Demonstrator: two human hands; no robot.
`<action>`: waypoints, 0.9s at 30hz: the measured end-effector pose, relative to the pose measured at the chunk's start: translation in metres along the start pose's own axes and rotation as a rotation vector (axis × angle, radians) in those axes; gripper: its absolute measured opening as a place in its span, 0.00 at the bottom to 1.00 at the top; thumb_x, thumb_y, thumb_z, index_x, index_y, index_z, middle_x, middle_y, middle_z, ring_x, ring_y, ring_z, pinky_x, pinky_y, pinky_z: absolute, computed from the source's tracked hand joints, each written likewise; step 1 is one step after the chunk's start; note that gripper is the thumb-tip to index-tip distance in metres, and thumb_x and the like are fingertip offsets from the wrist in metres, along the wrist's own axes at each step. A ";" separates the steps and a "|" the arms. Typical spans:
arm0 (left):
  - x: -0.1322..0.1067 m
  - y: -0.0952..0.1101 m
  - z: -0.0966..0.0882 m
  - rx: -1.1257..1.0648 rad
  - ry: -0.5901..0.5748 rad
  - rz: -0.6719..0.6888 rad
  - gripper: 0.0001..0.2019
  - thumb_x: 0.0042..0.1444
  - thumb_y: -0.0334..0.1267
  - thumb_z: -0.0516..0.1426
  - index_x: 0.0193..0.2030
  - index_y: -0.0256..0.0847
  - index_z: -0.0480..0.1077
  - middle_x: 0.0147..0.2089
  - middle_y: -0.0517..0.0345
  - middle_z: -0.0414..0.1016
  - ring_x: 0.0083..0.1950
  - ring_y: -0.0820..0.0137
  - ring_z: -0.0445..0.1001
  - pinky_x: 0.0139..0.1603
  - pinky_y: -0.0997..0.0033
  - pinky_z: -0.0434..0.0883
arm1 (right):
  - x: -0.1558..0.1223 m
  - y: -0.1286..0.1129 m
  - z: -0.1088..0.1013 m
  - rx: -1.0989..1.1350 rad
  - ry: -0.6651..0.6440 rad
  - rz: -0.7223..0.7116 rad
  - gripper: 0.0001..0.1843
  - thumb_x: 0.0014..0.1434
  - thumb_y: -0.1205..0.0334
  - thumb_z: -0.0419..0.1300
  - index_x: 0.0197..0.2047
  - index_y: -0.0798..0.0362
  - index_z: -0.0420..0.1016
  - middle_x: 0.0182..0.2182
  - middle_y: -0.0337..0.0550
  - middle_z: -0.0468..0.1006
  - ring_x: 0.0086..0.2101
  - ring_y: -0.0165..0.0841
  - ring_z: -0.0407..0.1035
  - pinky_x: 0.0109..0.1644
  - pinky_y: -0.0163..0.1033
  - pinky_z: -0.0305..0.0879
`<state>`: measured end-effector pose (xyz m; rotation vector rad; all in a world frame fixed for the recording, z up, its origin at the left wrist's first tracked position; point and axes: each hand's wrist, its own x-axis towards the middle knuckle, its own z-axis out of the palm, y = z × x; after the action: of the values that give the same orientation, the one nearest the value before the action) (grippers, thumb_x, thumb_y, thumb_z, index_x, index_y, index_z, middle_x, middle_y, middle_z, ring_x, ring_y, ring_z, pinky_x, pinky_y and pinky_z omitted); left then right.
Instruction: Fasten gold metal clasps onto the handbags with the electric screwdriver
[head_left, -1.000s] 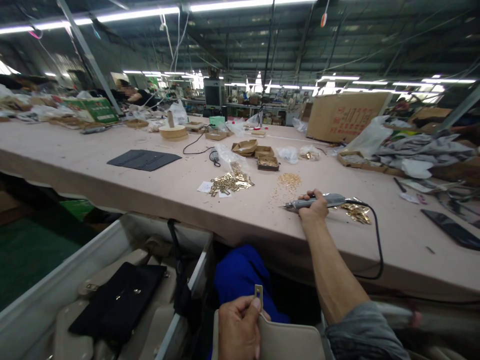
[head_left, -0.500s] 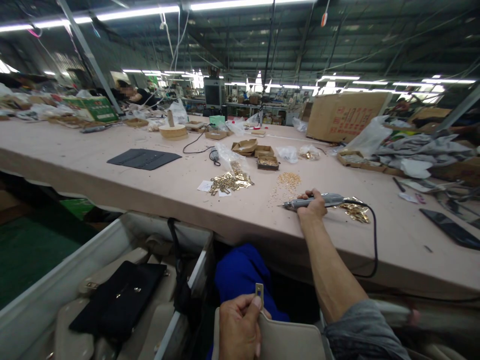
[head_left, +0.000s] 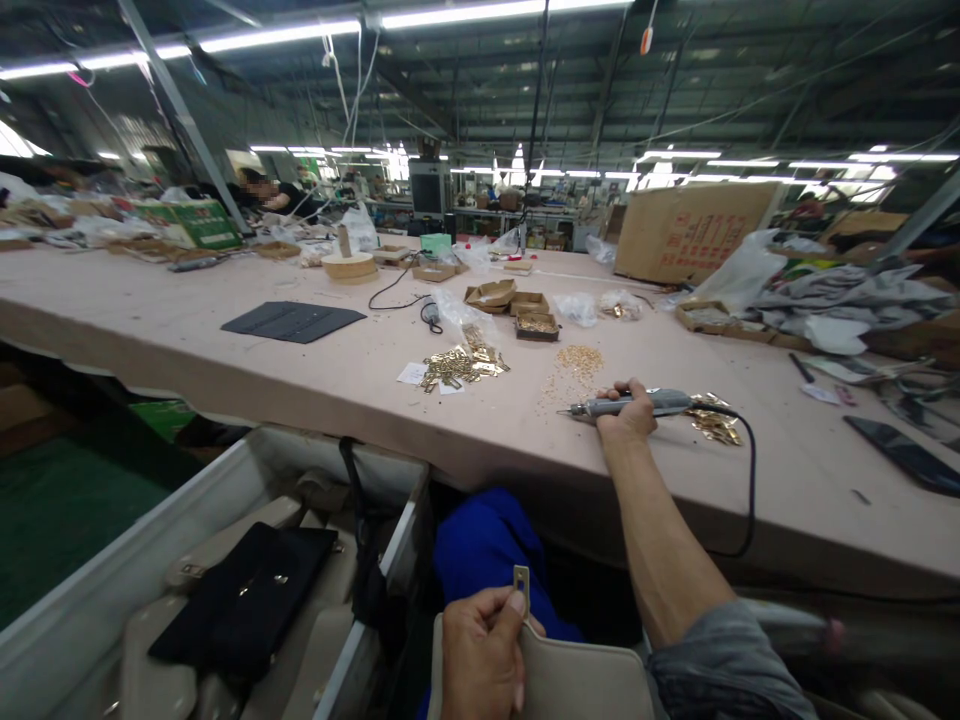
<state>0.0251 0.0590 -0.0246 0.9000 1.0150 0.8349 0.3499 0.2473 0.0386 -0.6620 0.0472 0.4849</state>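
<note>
My left hand point(head_left: 486, 645) pinches a small gold metal plate with a slot point(head_left: 522, 588) against the edge of a beige bag flap point(head_left: 585, 680) on my lap. My right hand point(head_left: 630, 412) is wrapped round a grey electric screwdriver point(head_left: 664, 402) lying low over the table, its bit pointing left. Just beyond the bit lie scattered tiny gold screws point(head_left: 579, 362). Behind the screwdriver sits a heap of gold plates point(head_left: 716, 420), partly covered by its cord. Another pile of gold plates point(head_left: 457, 366) spills from a plastic bag further left.
Left of my knee stands a white bin point(head_left: 409, 520) holding beige bag pieces and a black bag point(head_left: 247, 600). On the table point(head_left: 360, 390) are a dark sheet point(head_left: 294, 321), small cardboard boxes point(head_left: 536, 327), a phone-like black slab point(head_left: 904, 450) and a large carton point(head_left: 694, 230).
The view has shifted very slightly. Both hands keep their hold, and the screwdriver stays in nearly the same place above the table.
</note>
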 end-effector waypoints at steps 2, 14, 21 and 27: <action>-0.001 0.001 0.001 0.008 0.007 -0.002 0.34 0.47 0.70 0.65 0.23 0.33 0.76 0.09 0.60 0.61 0.09 0.79 0.51 0.13 0.76 0.40 | -0.001 0.000 0.000 -0.015 0.005 -0.013 0.11 0.59 0.69 0.61 0.35 0.50 0.60 0.28 0.32 0.71 0.19 0.25 0.62 0.23 0.32 0.71; 0.000 0.000 -0.001 0.002 -0.009 0.009 0.34 0.49 0.70 0.64 0.23 0.33 0.75 0.08 0.60 0.60 0.08 0.78 0.51 0.13 0.76 0.41 | -0.005 -0.001 0.003 -0.004 0.062 -0.036 0.10 0.59 0.70 0.62 0.34 0.51 0.62 0.28 0.35 0.72 0.20 0.25 0.62 0.21 0.32 0.69; -0.002 0.000 0.000 -0.027 0.015 0.005 0.32 0.50 0.66 0.66 0.23 0.33 0.75 0.08 0.61 0.60 0.08 0.78 0.51 0.13 0.78 0.41 | -0.005 -0.001 0.003 -0.010 0.064 -0.050 0.10 0.59 0.70 0.61 0.33 0.52 0.62 0.28 0.35 0.72 0.19 0.25 0.62 0.21 0.32 0.68; -0.005 0.005 0.001 -0.034 0.041 0.009 0.29 0.50 0.63 0.67 0.25 0.32 0.76 0.09 0.61 0.61 0.09 0.79 0.50 0.12 0.78 0.42 | -0.005 0.000 0.002 -0.017 0.076 -0.067 0.10 0.59 0.70 0.61 0.32 0.52 0.63 0.28 0.35 0.72 0.19 0.25 0.62 0.20 0.31 0.68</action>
<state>0.0238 0.0561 -0.0178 0.8618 1.0301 0.8787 0.3457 0.2465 0.0414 -0.6968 0.0923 0.3962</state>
